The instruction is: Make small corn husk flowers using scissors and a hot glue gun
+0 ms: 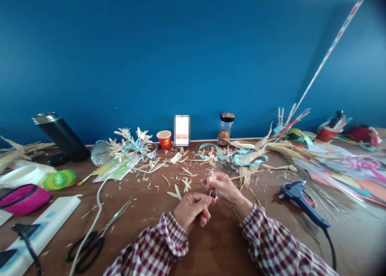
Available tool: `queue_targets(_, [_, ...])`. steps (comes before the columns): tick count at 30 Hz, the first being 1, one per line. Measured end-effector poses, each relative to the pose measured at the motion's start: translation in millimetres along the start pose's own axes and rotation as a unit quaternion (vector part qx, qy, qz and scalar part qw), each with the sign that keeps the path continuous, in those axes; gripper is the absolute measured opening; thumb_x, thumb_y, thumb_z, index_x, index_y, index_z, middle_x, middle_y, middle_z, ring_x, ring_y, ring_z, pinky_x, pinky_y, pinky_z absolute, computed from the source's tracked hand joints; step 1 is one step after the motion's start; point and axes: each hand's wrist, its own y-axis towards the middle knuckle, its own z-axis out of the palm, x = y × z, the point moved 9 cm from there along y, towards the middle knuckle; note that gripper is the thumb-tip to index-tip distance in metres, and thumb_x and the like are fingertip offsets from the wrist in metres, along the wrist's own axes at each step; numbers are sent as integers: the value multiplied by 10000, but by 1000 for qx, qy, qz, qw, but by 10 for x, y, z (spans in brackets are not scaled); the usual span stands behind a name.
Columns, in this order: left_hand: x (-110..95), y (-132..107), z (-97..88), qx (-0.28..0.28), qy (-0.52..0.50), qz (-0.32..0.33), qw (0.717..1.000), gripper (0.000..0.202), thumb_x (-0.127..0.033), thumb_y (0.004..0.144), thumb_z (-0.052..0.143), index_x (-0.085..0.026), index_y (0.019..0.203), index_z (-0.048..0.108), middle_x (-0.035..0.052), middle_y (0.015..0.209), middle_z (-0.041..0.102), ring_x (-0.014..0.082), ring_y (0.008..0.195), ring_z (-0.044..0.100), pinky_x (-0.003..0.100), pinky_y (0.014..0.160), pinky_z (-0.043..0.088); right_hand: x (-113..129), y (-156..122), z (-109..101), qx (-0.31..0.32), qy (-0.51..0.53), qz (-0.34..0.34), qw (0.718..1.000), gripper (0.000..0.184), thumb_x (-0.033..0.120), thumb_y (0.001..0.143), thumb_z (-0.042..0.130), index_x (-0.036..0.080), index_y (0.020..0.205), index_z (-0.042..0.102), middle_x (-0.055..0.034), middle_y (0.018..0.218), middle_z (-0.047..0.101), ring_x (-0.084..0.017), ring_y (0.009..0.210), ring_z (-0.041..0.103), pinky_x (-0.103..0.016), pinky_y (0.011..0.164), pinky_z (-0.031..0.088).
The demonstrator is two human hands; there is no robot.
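Over the middle of the brown table, my left hand (193, 207) and my right hand (224, 189) are close together. A thin pale stem (210, 191) runs between my fingertips, pinched at its lower end by my left hand and at its upper end by my right. Something small and whitish shows at the right fingertips; I cannot make out its kind. Just beyond my left hand lie a star-shaped husk piece (186, 184) and a pale petal-like husk piece (174, 193). Scraps of dried husk are scattered past both hands.
Black-handled scissors (98, 238) and a white power strip (45, 234) lie left. A blue glue gun (304, 203) lies right. Along the wall stand a dark flask (62, 135), husk flowers (132, 141), a red paper cup (164, 140) and a glass jar (225, 129). Blue ribbon (250, 158) lies nearby.
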Motion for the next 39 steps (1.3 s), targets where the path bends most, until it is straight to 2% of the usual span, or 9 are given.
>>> queue_targets(5, [43, 14, -111, -31, 66, -14, 997, 344, -433, 578, 717, -108, 644, 627, -15, 403, 555, 41, 285, 395, 164, 310, 244, -4, -38, 65, 6, 23, 20, 1000, 371, 395, 582, 742, 147, 504, 477, 9, 579, 603, -39, 436, 426, -163, 384, 250])
queue_targets(9, [6, 10, -126, -29, 108, 5, 994, 326, -428, 590, 708, -112, 629, 638, -17, 453, 583, 16, 275, 332, 171, 313, 209, -19, -86, 125, 18, 97, 42, 994, 330, 355, 617, 738, 158, 621, 473, -21, 750, 630, -63, 550, 508, -130, 368, 196])
queue_targets(12, [-9, 1, -111, -23, 108, 7, 994, 327, -418, 569, 724, -107, 618, 636, 4, 518, 614, 32, 316, 395, 176, 332, 262, 4, -100, 171, 41, 116, 42, 992, 318, 383, 682, 685, 164, 662, 456, 31, 647, 568, 0, 390, 345, -130, 346, 148])
queue_targets(15, [-1, -3, -114, -27, 69, -9, 997, 339, -393, 514, 761, -112, 620, 605, 15, 539, 625, 75, 395, 502, 194, 397, 367, 109, -98, 177, 56, 37, 3, 998, 301, 390, 734, 629, 172, 663, 434, 68, 576, 502, 11, 337, 246, -142, 329, 137])
queue_targets(18, [-30, 6, -134, -29, 66, 0, 997, 330, -374, 509, 768, -115, 620, 597, -7, 500, 603, 77, 402, 514, 203, 437, 402, 222, -121, 206, 92, -125, -19, 988, 258, 319, 669, 691, 179, 762, 495, 47, 646, 540, -21, 398, 368, -148, 344, 206])
queue_targets(21, [-28, 22, -168, -27, 79, -2, 996, 311, -373, 530, 758, -118, 624, 606, -12, 500, 604, 71, 400, 510, 193, 430, 390, 335, -183, 240, 145, -295, -45, 943, 276, 250, 602, 730, 167, 817, 578, 23, 717, 569, -56, 526, 438, -168, 438, 303])
queue_targets(25, [-24, 29, -245, -40, 70, -15, 997, 310, -371, 528, 760, -123, 620, 597, -15, 497, 606, 66, 388, 508, 179, 409, 368, 396, -242, 203, 180, -432, -73, 881, 145, 212, 651, 676, 169, 783, 637, 28, 642, 570, -75, 541, 440, -193, 483, 318])
queue_targets(32, [-137, 12, -255, -31, 2, -3, 1000, 315, -384, 551, 757, -109, 631, 624, -3, 527, 606, 61, 427, 519, 181, 446, 416, 424, -164, 103, 137, -391, -102, 904, 82, 237, 740, 614, 161, 719, 635, -4, 693, 606, -111, 630, 526, -221, 575, 391])
queue_targets(39, [-227, -14, -325, -31, -72, -5, 997, 285, -299, 545, 785, -106, 726, 680, 12, 606, 632, 49, 478, 545, 158, 485, 460, 545, -134, 52, 75, -408, -152, 897, 118, 255, 803, 531, 172, 786, 612, -9, 736, 608, -130, 694, 530, -240, 636, 398])
